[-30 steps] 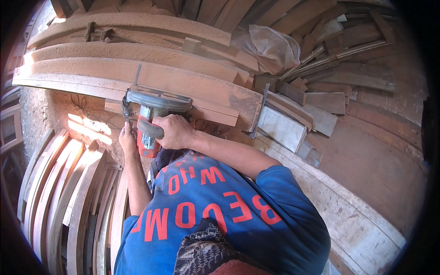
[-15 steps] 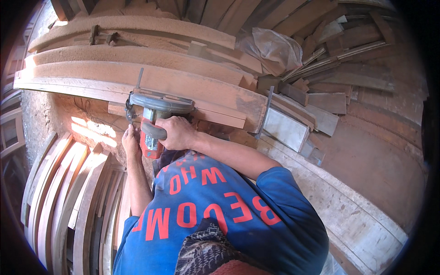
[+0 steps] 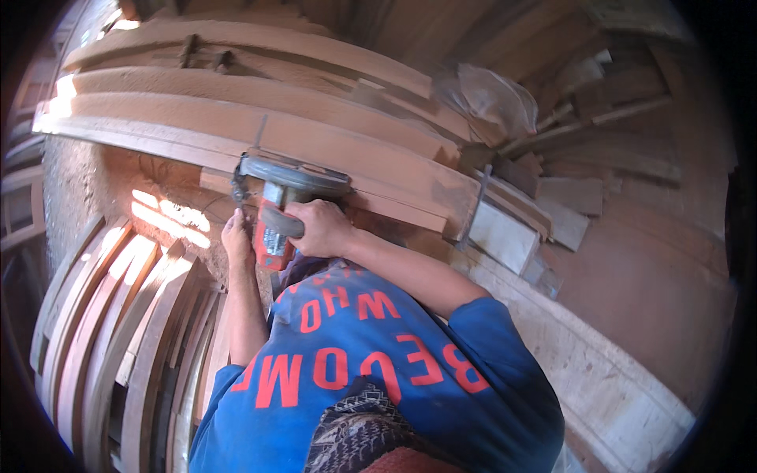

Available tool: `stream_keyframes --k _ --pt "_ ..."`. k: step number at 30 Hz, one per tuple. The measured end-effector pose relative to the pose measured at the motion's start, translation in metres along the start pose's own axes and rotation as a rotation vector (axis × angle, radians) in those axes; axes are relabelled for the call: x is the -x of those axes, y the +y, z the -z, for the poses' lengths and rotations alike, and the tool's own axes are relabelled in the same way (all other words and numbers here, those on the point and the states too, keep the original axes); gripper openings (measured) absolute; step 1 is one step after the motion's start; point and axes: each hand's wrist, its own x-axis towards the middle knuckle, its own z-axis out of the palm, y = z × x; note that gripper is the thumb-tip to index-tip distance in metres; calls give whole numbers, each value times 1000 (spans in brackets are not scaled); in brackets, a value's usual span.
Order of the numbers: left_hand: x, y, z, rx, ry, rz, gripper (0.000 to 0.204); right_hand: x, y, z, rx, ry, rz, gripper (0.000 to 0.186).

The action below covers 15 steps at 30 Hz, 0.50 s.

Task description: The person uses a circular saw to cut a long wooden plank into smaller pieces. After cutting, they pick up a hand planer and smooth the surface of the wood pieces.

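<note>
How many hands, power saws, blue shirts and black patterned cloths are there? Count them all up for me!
Hands: 2, left hand and right hand
Power saw: 1
Blue shirt: 1
Black patterned cloth: 1
Total: 5

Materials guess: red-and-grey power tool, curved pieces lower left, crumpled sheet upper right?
Power tool: red housing probably moulded plastic, smooth; grey guard has a dull sheen, metal or plastic unclear.
Curved pieces: likely wood, seemingly unpainted, brownish tones.
Crumpled sheet: probably plastic film, translucent and creased.
</note>
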Motion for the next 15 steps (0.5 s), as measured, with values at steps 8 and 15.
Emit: stream_keyframes --k 8,15 --pt "-18 1 5 -31 78 -14 28 -16 0 -12 36 -21 -2 20" --pt "-22 11 3 -105 117 -30 30 -29 -5 -18 -5 -33 -8 19"
